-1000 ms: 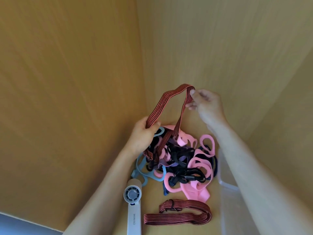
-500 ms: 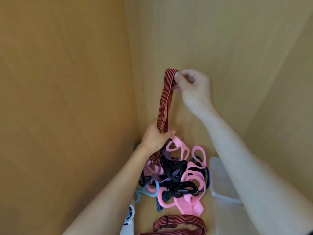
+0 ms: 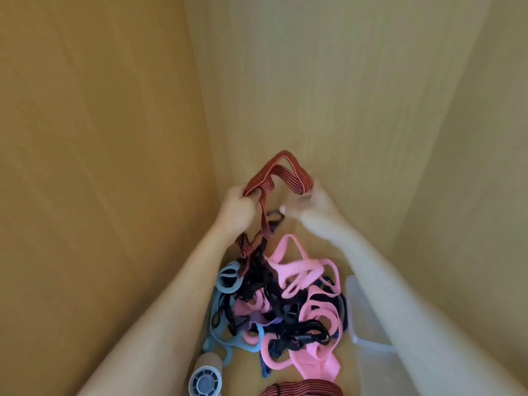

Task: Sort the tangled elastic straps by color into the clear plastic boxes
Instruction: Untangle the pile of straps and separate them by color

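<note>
Red-and-black item: striped strap (image 3: 283, 170), held up as an arch above the pile (image 3: 285, 298); its lower tail runs down into the tangle.
Left hand: left hand (image 3: 238, 210) grips one side of the arch w/ fingers curled round it, prob. anchoring it so the tail can be drawn free.
Right hand: right hand (image 3: 317, 212) meets the arch's other end & seems to pinch it. Motion blur smears the fingers, so exact hold unclear.
Hands, spacing: close, small gap btwn them, strap slack & bunched across it. Looks like gathering up length, not stretching.
Pile: pink straps (image 3: 320, 318), black straps (image 3: 257, 277) & blue strap (image 3: 225, 281) knotted together on the desk (image 3: 341, 265), in a corner of wood walls (image 3: 343, 81).
Set aside: second striped strap (image 3: 303, 389) lies alone near bottom edge, apart from pile; prob. start of that colour's group.
Box: clear box (image 3: 368, 324) just right of pile, handy for drop-offs.
Hidden/cut off: box mostly under right forearm & cropped, contents can't be told. Only one box in view. Second strap & small fan (image 3: 205, 378) cut by frame edge. Where the striped tail ends inside the tangle can't be made out.
</note>
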A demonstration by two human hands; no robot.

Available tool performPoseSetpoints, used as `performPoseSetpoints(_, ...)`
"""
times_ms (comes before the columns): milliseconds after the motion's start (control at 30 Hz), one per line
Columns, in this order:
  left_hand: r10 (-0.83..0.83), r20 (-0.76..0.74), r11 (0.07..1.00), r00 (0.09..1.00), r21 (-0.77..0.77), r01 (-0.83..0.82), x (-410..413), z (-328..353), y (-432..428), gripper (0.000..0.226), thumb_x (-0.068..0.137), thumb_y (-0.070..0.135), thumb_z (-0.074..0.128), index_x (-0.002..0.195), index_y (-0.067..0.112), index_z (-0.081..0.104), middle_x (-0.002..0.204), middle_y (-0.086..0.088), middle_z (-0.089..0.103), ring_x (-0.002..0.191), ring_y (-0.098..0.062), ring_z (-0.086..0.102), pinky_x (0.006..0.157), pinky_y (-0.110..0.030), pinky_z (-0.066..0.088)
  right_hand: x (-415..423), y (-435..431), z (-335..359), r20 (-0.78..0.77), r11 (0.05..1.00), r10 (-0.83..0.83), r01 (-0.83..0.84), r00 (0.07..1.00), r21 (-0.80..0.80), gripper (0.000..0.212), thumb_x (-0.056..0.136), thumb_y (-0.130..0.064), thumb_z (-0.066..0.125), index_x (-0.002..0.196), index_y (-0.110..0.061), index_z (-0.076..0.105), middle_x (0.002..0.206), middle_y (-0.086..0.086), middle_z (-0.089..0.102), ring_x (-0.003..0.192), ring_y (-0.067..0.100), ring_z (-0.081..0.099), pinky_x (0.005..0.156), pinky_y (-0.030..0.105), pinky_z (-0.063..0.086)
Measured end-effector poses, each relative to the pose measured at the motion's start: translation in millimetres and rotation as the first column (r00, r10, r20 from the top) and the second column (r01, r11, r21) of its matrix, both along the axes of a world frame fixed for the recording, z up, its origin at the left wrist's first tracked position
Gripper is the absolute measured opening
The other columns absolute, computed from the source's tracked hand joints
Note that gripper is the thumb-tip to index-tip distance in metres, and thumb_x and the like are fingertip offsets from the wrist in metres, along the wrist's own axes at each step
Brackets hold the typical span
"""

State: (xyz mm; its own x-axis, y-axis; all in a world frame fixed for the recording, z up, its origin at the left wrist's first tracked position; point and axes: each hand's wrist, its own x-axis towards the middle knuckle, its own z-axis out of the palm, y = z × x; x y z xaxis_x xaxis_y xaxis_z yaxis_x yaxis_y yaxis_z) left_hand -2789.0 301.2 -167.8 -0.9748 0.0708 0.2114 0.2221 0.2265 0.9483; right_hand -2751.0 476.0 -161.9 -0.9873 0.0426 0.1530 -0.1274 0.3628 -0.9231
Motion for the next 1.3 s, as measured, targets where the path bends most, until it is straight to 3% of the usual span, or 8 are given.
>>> performPoseSetpoints(200,-0.079,0.020,0.982,0.997,0.175,0.074,11.5,30.3,1.9,0.031,0.093,-0.007,0.035,0.082,0.006,0.060,0.059,0.003,0.048,0.045,-0.005,0.035,0.047,-0.022,0.028,6.8,-14.7,-58.4,0.275,0.982,0.107,-0.146,0.955,0.122,0.072,0.081,-0.052,0.078,0.138,-0.013,0.057,0.137,0.001,0.060,0.125,0.017,0.056,0.103,0.025,0.038)
performPoseSetpoints(300,-0.153,0.078,0.939,0.985,0.322,0.120,15.6,31.3,1.2,0.031,0.096,-0.005,0.036,0.083,0.005,0.063,0.065,-0.001,0.052,0.046,-0.006,0.034,0.044,-0.020,0.026,12.1,-22.3,-65.2,0.206,0.985,0.163,-0.170,0.965,0.013,0.051,0.086,-0.041,0.077,0.131,-0.023,0.061,0.129,-0.011,0.063,0.121,0.009,0.057,0.108,0.027,0.038)
performPoseSetpoints(434,-0.274,0.116,0.904,0.955,0.371,0.214,16.0,26.6,-0.7,0.031,0.097,-0.001,0.037,0.087,0.001,0.066,0.056,0.006,0.053,0.044,-0.005,0.031,0.042,-0.019,0.025,14.7,-26.5,-63.5,0.151,0.979,0.203,-0.203,0.967,-0.016,0.007,0.097,-0.024,0.066,0.102,-0.027,0.069,0.106,-0.012,0.071,0.099,0.003,0.066,0.089,0.019,0.047)
performPoseSetpoints(634,-0.276,0.196,0.923,0.941,0.328,0.202,17.2,5.2,-3.8,0.024,0.103,0.018,0.043,0.091,0.008,0.062,0.063,-0.002,0.048,0.046,-0.009,0.026,0.042,-0.020,0.026,23.3,-24.4,-38.1,0.111,0.870,0.256,-0.179,0.960,-0.459,0.035,0.107,-0.021,0.047,0.080,-0.002,0.060,0.061,0.008,0.057,0.045,0.016,0.048,0.037,0.026,0.036)
performPoseSetpoints(867,-0.468,0.274,0.871,0.840,0.302,0.387,49.5,-36.6,10.7,0.033,0.093,0.057,0.060,0.096,0.026,0.072,0.084,0.000,0.059,0.057,-0.009,0.033,0.049,-0.021,0.027,24.9,-19.9,-1.0,0.219,0.596,0.237,0.037,0.947,-0.802,0.034,0.103,-0.024,0.047,0.074,-0.009,0.054,0.061,0.004,0.049,0.046,0.012,0.040,0.038,0.021,0.030)
performPoseSetpoints(1034,-0.604,0.364,0.781,0.709,0.449,0.434,71.6,-61.6,25.1,0.049,0.091,0.043,0.067,0.124,0.007,0.060,0.101,-0.004,0.075,0.097,-0.023,0.071,0.088,-0.033,0.055,25.6,-24.3,-8.0,0.350,0.521,0.152,0.226,0.924,-0.823,0.036,0.103,-0.027,0.044,0.072,-0.010,0.053,0.062,0.005,0.050,0.049,0.015,0.043,0.045,0.024,0.037)
performPoseSetpoints(1201,-0.601,0.408,0.799,0.687,0.322,0.508,86.3,-69.0,29.2,0.028,0.092,0.020,0.062,0.065,0.013,0.058,0.060,-0.007,0.049,0.055,-0.018,0.043,0.060,-0.027,0.037,34.2,-17.8,-28.4,0.401,0.698,0.130,0.203,0.907,-0.686,0.032,0.102,-0.022,0.041,0.079,-0.008,0.058,0.066,0.006,0.054,0.051,0.017,0.049,0.049,0.026,0.044)
performPoseSetpoints(1301,-0.636,0.413,0.772,0.652,0.332,0.542,92.6,-70.8,25.2,0.026,0.088,0.003,0.053,0.066,0.012,0.063,0.058,-0.011,0.049,0.055,-0.023,0.044,0.061,-0.034,0.037,41.8,-2.7,-42.8,0.324,0.897,0.035,0.113,0.946,-0.426,0.023,0.096,-0.012,0.046,0.083,-0.008,0.066,0.072,0.004,0.066,0.066,0.018,0.060,0.067,0.033,0.048)
